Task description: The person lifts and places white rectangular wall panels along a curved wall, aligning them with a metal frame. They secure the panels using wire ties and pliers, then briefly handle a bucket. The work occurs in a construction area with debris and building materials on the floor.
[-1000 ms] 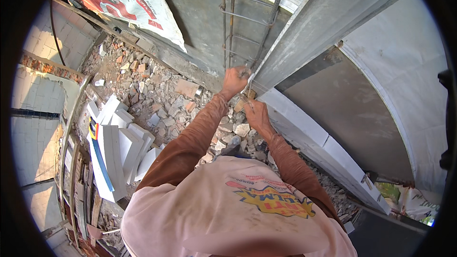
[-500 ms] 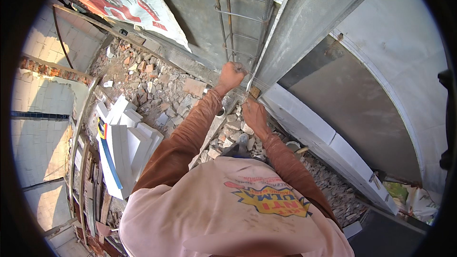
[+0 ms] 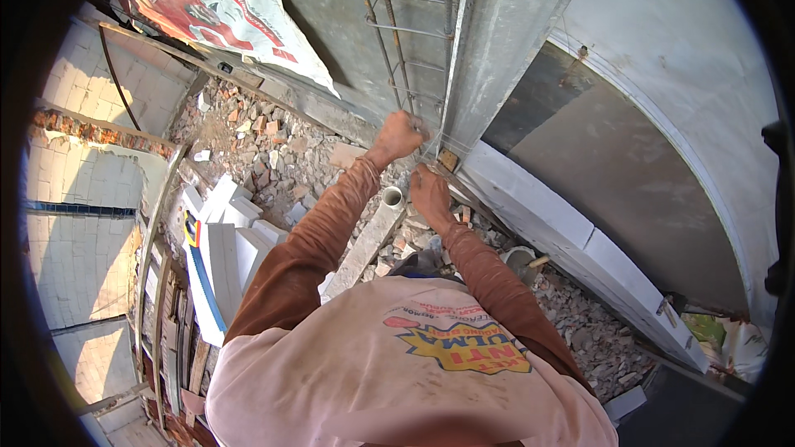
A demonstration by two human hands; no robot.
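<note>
My left hand [image 3: 399,134] is closed in front of the foot of a rebar cage [image 3: 389,29], its fingers pinched on a thin pale string [image 3: 434,142]. Just below and to the right, my right hand [image 3: 430,197] is also closed, fingertips pressed together on the string. Fine strands pass the bottom of the grey metal post form [image 3: 505,41] beside a small wooden block [image 3: 448,159]. How the string runs between my fingers is too fine to follow. Beneath my hands stands the open end of a pipe [image 3: 392,196].
Broken rubble [image 3: 273,136] covers the ground. At left, a saw with a blue blade [image 3: 207,285] rests on white blocks [image 3: 222,240]. A low white block wall [image 3: 563,215] runs along the right, with a bucket [image 3: 519,258] near its foot. A printed sheet [image 3: 228,12] hangs at upper left.
My right hand has shifted slightly left and lower, away from the wooden block. The view has turned a little, and the pipe's open end shows more fully. Both hands stay closed.
</note>
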